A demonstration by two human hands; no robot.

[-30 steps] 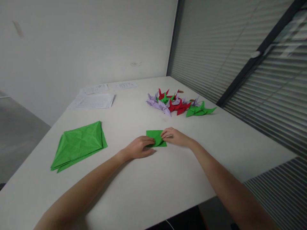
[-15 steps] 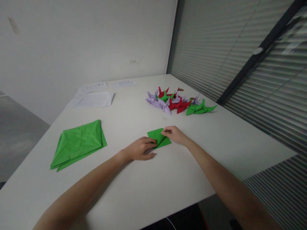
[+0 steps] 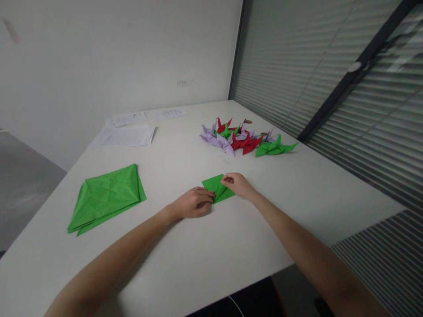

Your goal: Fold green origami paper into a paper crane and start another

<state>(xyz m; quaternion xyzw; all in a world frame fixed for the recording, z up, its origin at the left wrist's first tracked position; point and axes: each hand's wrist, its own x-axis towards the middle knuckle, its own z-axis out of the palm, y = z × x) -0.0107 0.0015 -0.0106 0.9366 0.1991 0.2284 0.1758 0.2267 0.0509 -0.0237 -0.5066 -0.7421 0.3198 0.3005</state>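
Note:
A small folded green paper [image 3: 218,185] lies flat on the white table, with a diagonal flap across it. My left hand [image 3: 195,202] rests at its left side, fingertips pressing on the paper's lower left part, fingers bent together. My right hand [image 3: 236,182] pinches the flap near the paper's upper right edge between thumb and forefinger. The fingertips partly cover the paper's left and right sides.
A stack of creased green sheets [image 3: 109,196] lies at the left. Several folded paper cranes, purple, red and green [image 3: 272,147], stand at the back right. Printed papers [image 3: 128,135] lie at the back left. A window with blinds [image 3: 317,79] borders the table's right side.
My left thumb has drawn in toward the fingers. My right hand still pinches the flap, which looks a little flatter. The whole view has shifted slightly.

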